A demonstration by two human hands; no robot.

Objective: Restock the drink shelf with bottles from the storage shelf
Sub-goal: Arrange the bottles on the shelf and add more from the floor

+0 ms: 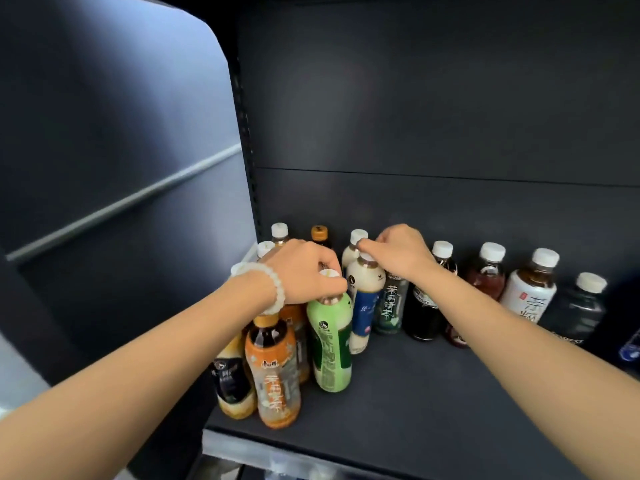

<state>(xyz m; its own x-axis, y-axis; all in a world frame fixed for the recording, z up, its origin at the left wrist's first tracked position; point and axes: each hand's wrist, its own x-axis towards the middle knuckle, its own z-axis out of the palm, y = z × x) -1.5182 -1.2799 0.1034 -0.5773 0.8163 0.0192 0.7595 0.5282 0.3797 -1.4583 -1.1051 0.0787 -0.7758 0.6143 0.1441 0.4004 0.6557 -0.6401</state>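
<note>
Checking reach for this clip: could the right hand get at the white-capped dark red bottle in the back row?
Probably yes. The right hand grips a blue-labelled bottle; the white-capped dark red bottle stands further right, its cap unobstructed.

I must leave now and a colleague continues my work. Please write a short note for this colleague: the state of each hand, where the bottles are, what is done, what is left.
Left hand: grips the cap of the green-label bottle, which stands on the dark shelf.
Right hand: pinches the cap of the blue-and-white bottle just behind it.
Bottles: an orange-label bottle and others stand clustered at the left; a row of dark and white bottles runs to the right along the back.
Done: many bottles stand on the shelf.
Left: set and release these two; the front right of the shelf has room for more.
</note>
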